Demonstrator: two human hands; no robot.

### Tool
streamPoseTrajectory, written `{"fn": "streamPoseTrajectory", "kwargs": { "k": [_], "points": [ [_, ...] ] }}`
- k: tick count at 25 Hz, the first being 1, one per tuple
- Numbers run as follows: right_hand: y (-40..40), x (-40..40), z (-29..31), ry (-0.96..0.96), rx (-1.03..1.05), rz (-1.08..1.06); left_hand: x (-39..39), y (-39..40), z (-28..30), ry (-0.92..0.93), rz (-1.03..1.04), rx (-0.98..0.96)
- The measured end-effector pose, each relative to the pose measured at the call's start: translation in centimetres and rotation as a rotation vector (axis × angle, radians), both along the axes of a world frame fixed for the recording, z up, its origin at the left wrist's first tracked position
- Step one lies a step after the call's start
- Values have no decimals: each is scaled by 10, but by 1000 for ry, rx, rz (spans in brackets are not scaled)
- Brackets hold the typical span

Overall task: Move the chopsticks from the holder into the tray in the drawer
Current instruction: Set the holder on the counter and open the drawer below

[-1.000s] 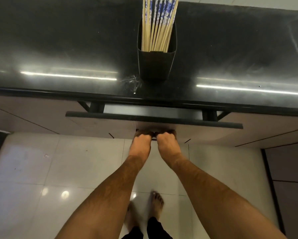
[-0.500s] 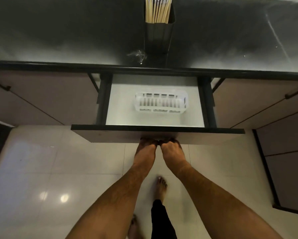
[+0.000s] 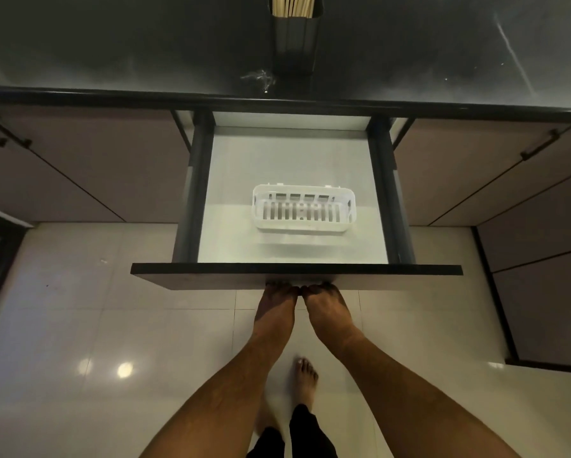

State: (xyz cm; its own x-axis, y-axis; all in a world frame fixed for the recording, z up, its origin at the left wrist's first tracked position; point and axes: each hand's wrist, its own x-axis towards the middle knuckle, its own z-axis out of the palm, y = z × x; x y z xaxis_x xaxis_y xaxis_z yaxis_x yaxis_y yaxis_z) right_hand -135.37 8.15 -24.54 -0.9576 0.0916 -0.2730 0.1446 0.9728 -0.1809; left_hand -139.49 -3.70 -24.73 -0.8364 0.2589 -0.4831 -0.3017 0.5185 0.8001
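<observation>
A bare foot (image 3: 305, 378) stands on the pale tiled floor (image 3: 112, 325) between two forearms. Ahead of it, the left hand (image 3: 275, 305) and right hand (image 3: 325, 307) sit side by side, fingers hooked under the lower edge of the drawer front (image 3: 211, 276) — gripping it from below. The drawer (image 3: 231, 180) stands pulled out, with a white slotted tray (image 3: 304, 208) lying on its light floor, nearer the front. Farther on, the dark countertop (image 3: 112, 51) carries a dark holder (image 3: 295, 41) — the chopsticks (image 3: 294, 4) stand upright in it, well apart from the tray.
</observation>
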Motion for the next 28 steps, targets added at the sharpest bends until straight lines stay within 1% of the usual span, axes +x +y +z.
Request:
{"fn": "streamPoseTrajectory", "kwargs": {
  "k": [1,3,5,8,10,13,15,18,20,23,26,28],
  "points": [
    [-2,5,0,-9,13,12,8,-5,0,88,-64,-54],
    [-6,14,1,-26,49,33,23,-15,-2,170,-168,-83],
    [-9,20,4,-48,74,60,34,-24,-3,188,-222,-155],
    [-9,17,10,-76,81,68,28,-21,-4,234,-291,-251],
    [-13,19,24,-69,58,59,26,-20,9,321,-378,-354],
    [-11,26,33,-49,38,87,29,-27,21,395,-512,-410],
    [-7,30,40,14,16,86,31,-33,24,553,-590,-423],
    [-1,28,74,257,-7,135,21,-40,52,890,-605,-314],
    [7,18,97,379,8,175,3,-42,75,1019,-590,-231],
    [19,-1,120,497,16,153,-24,-39,102,1128,-556,-210],
    [31,-22,130,479,52,84,-56,-30,118,1183,-479,-290],
    [41,-41,134,481,63,38,-79,-24,127,1182,-408,-358]
  ]
}}
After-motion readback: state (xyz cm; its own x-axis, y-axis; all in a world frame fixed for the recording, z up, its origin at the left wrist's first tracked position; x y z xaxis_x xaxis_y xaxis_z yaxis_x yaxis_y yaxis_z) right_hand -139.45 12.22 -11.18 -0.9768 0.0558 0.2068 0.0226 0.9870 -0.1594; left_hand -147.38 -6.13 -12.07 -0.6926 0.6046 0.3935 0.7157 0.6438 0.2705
